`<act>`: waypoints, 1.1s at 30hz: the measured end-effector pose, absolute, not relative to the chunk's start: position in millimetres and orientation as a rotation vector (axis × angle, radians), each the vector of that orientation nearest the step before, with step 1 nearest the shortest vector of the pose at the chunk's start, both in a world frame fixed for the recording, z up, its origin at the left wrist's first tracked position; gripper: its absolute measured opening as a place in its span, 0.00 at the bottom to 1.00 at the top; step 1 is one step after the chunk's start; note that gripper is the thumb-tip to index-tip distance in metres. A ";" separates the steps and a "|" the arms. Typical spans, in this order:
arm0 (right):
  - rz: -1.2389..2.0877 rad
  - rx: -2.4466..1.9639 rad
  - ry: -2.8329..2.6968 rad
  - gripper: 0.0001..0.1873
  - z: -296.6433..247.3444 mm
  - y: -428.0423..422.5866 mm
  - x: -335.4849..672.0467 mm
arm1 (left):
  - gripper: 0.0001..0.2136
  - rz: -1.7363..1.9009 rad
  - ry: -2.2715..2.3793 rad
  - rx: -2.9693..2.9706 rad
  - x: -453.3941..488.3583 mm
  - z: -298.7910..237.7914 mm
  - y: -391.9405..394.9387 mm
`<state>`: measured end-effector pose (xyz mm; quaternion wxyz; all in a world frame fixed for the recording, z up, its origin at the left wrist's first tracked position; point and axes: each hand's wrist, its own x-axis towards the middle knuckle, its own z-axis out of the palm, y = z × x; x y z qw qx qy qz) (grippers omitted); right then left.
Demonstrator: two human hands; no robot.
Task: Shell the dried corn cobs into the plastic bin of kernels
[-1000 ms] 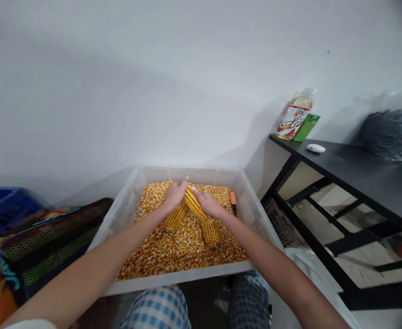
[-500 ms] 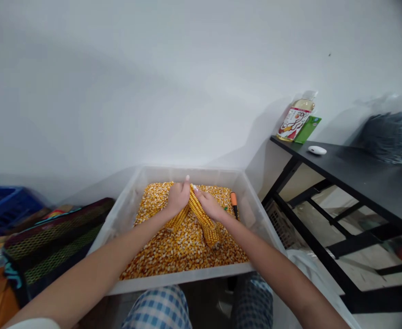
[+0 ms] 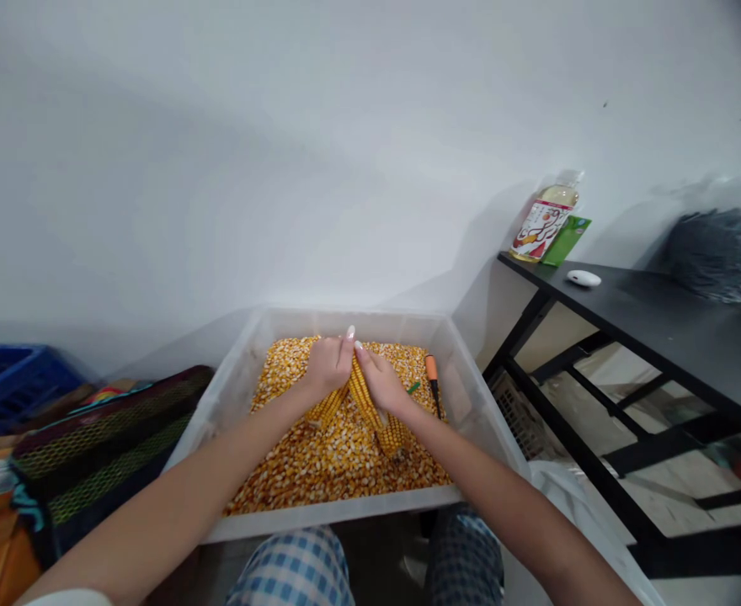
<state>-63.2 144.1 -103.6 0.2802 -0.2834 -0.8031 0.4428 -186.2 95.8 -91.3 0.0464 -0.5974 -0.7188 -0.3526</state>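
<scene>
Two dried yellow corn cobs [image 3: 365,400], kernel rows tight, forming a V, long axes diverging from between the hands toward near-left and near-right, centre of a translucent plastic tub [image 3: 338,324], over loose orange-yellow kernels [image 3: 338,480], left hand [image 3: 327,366] and right hand [image 3: 381,380] with fingers closed, each around a cob

Loose corn kernels [image 3: 338,471] mottled yellow-orange; corn cobs [image 3: 364,396] golden in tight rows; trousers [image 3: 291,572] blue-and-white check; tool handle [image 3: 431,368] orange; crate [image 3: 4,387] deep blue; mat [image 3: 105,454] black, green mesh bands; tabletop [image 3: 661,337] black; packet [image 3: 566,240] green.
</scene>
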 end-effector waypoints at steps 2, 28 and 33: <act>1.071 -0.773 -2.186 0.35 -103.6 139.8 -62.5 | 0.28 -1.021 -2.185 -1.823 -187.3 -92.2 95.1; 1.209 -0.604 -1.968 0.25 -111.4 145.4 -64.5 | 0.19 -1.584 -1.933 -1.829 -180.0 -99.0 97.9; 1.343 -0.666 -1.662 0.27 -116.7 147.9 -74.8 | 0.16 -1.369 -1.834 -1.906 -170.8 -95.3 94.8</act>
